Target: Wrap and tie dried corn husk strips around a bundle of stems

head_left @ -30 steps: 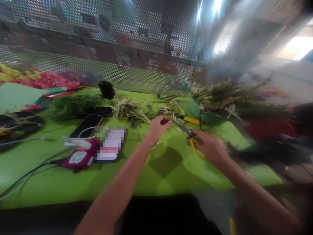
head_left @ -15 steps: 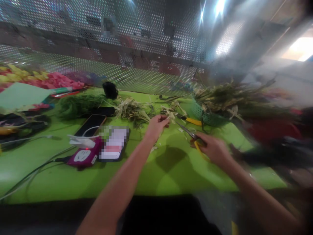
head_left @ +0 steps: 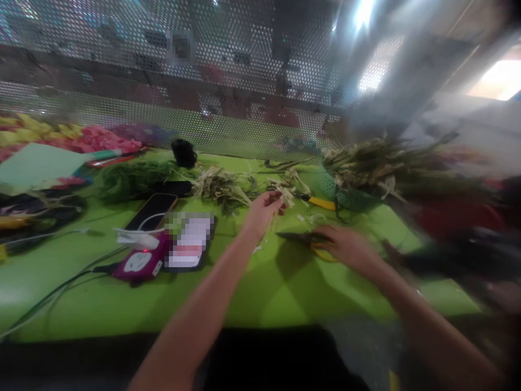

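My left hand (head_left: pixel 260 213) pinches a pale, dry strip of plant (head_left: pixel 287 196) between thumb and fingers, above the middle of the green table. To its right and nearer me, my right hand (head_left: pixel 349 247) is closed around scissors (head_left: pixel 296 238) with a yellow handle. The blades look closed and point left, low over the table, apart from the strip. Behind my left hand lies a heap of dried plant pieces (head_left: pixel 217 183). A yellow-handled tool (head_left: pixel 321 202) rests just beyond the scissors; its far end is partly hidden among dry scraps.
A green basket (head_left: pixel 345 196) heaped with dried stalks (head_left: pixel 376 163) stands at the back right. At left are a lit phone (head_left: pixel 189 241), a dark phone (head_left: pixel 153 209), a purple power box (head_left: pixel 140 263) with cables, and green fibre (head_left: pixel 130 176). A perforated screen (head_left: pixel 228 117) closes the back.
My right hand has turned and lowered the scissors toward me, so the blades now point left instead of up toward the strip. My left hand stays nearly in place, its fingers slightly shifted.
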`<move>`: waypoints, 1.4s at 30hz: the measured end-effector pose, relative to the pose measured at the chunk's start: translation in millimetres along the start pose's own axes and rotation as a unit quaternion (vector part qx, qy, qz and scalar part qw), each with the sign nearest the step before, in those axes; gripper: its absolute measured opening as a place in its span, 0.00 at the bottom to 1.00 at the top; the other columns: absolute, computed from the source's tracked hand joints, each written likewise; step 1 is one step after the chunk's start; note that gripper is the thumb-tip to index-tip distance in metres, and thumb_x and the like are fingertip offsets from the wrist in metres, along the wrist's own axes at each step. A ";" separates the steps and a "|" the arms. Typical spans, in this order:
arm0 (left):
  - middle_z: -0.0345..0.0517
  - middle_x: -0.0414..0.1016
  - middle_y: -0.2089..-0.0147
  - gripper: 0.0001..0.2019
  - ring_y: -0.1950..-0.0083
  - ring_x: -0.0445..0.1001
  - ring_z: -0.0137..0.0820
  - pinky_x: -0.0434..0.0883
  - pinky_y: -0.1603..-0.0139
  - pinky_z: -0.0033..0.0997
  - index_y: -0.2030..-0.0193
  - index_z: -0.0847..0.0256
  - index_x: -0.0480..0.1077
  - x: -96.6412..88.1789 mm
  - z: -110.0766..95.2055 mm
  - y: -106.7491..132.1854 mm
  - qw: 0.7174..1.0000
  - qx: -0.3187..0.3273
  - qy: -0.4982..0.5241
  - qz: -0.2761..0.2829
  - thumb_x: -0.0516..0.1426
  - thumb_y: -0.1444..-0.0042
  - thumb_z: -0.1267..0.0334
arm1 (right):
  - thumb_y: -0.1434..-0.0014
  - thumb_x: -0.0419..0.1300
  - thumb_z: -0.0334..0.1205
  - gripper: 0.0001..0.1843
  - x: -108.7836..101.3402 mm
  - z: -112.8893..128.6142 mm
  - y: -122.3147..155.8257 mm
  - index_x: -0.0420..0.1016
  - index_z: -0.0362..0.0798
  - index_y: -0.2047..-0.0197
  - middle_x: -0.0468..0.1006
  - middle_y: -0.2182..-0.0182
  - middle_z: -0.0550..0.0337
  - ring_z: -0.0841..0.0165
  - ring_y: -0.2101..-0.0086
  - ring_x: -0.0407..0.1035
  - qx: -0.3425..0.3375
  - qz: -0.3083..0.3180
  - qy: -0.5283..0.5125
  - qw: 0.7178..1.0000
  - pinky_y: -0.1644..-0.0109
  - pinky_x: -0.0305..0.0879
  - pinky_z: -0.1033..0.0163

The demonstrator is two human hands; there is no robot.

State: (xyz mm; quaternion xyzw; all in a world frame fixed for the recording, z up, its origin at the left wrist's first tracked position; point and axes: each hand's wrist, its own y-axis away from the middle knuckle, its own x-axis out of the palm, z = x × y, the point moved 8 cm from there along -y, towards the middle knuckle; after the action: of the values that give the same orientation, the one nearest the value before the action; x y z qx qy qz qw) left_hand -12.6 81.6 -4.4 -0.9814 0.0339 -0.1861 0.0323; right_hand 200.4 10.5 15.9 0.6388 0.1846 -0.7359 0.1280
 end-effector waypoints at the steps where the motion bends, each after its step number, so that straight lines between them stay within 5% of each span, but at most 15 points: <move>1: 0.47 0.78 0.64 0.14 0.64 0.76 0.30 0.73 0.61 0.33 0.57 0.64 0.73 1.6 0.6 0.8 1.000 -0.001 0.004 0.000 0.66 0.51 0.63 | 0.37 0.56 0.41 0.19 -7.1 2.5 -4.0 0.75 0.53 0.44 0.79 0.50 0.53 0.58 0.55 0.75 -0.005 -0.018 -0.033 0.999 0.54 0.70 0.55; 6: 0.45 0.79 0.66 0.19 0.67 0.76 0.29 0.72 0.63 0.31 0.51 0.62 0.72 12.6 6.4 5.1 0.999 -0.005 -0.008 0.033 0.66 0.51 0.63 | 0.39 0.60 0.50 0.20 -34.9 12.8 -41.9 0.77 0.48 0.50 0.81 0.59 0.53 0.63 0.63 0.74 0.028 -0.146 -0.275 0.950 0.59 0.70 0.60; 11: 0.42 0.78 0.68 0.23 0.69 0.76 0.28 0.72 0.64 0.29 0.48 0.60 0.70 17.7 10.3 7.7 0.998 -0.015 -0.014 0.067 0.66 0.52 0.63 | 0.47 0.65 0.53 0.18 -16.8 17.7 -78.5 0.77 0.46 0.63 0.77 0.71 0.59 0.68 0.70 0.69 0.080 -0.157 -0.439 0.881 0.65 0.65 0.63; 15: 0.45 0.78 0.66 0.17 0.67 0.76 0.28 0.73 0.62 0.30 0.57 0.63 0.72 21.9 13.4 9.5 0.995 -0.027 -0.025 0.091 0.66 0.50 0.57 | 0.49 0.66 0.50 0.15 -7.1 16.4 -80.1 0.73 0.46 0.68 0.72 0.75 0.63 0.71 0.72 0.63 0.085 -0.162 -0.489 0.853 0.68 0.61 0.65; 19: 0.45 0.78 0.67 0.15 0.68 0.75 0.28 0.72 0.62 0.31 0.65 0.63 0.70 20.1 21.1 10.5 0.994 -0.045 -0.058 0.086 0.64 0.49 0.53 | 0.48 0.65 0.49 0.14 -3.1 12.0 -72.6 0.72 0.47 0.68 0.71 0.75 0.63 0.71 0.72 0.63 0.078 -0.150 -0.511 0.843 0.67 0.61 0.65; 23: 0.42 0.76 0.68 0.10 0.65 0.75 0.29 0.71 0.57 0.33 0.68 0.61 0.68 2.5 25.8 7.4 0.996 -0.059 -0.064 0.025 0.63 0.48 0.59 | 0.47 0.64 0.48 0.13 -8.4 6.7 -66.7 0.73 0.47 0.68 0.71 0.75 0.63 0.71 0.72 0.63 0.085 -0.159 -0.516 0.837 0.66 0.61 0.65; 27: 0.45 0.78 0.55 0.09 0.52 0.74 0.32 0.69 0.49 0.33 0.59 0.58 0.73 -15.6 9.1 4.9 0.989 -0.006 -0.139 -0.051 0.61 0.48 0.67 | 0.45 0.63 0.47 0.11 -14.4 6.9 -65.5 0.74 0.46 0.67 0.72 0.74 0.63 0.72 0.72 0.62 0.071 -0.158 -0.484 0.858 0.68 0.58 0.66; 30: 0.46 0.76 0.47 0.17 0.47 0.72 0.32 0.66 0.44 0.33 0.49 0.56 0.74 -7.5 2.2 6.0 0.986 0.015 -0.162 -0.019 0.61 0.47 0.66 | 0.44 0.64 0.46 0.11 -13.2 8.9 -67.1 0.74 0.46 0.66 0.73 0.73 0.62 0.72 0.72 0.62 0.049 -0.151 -0.460 0.874 0.68 0.57 0.66; 34: 0.47 0.78 0.60 0.13 0.57 0.73 0.31 0.68 0.50 0.33 0.59 0.62 0.76 14.0 11.3 10.1 0.984 0.002 -0.165 0.068 0.64 0.48 0.57 | 0.44 0.63 0.46 0.11 -8.0 12.8 -69.8 0.75 0.46 0.67 0.75 0.72 0.61 0.71 0.71 0.64 0.024 -0.140 -0.456 0.878 0.66 0.58 0.65; 42: 0.41 0.76 0.65 0.13 0.61 0.72 0.27 0.67 0.54 0.29 0.62 0.62 0.73 15.8 10.9 15.5 0.992 0.008 -0.117 0.040 0.66 0.54 0.62 | 0.44 0.62 0.47 0.11 2.8 17.2 -73.0 0.74 0.47 0.67 0.74 0.73 0.62 0.71 0.72 0.63 0.029 -0.123 -0.490 0.862 0.68 0.58 0.65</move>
State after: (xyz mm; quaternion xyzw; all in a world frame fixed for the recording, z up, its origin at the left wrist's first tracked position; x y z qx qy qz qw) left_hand 5.2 65.5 -10.0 -0.9940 0.0676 -0.0686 0.0511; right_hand 153.6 68.8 23.1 0.1709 0.1533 -0.9690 0.0915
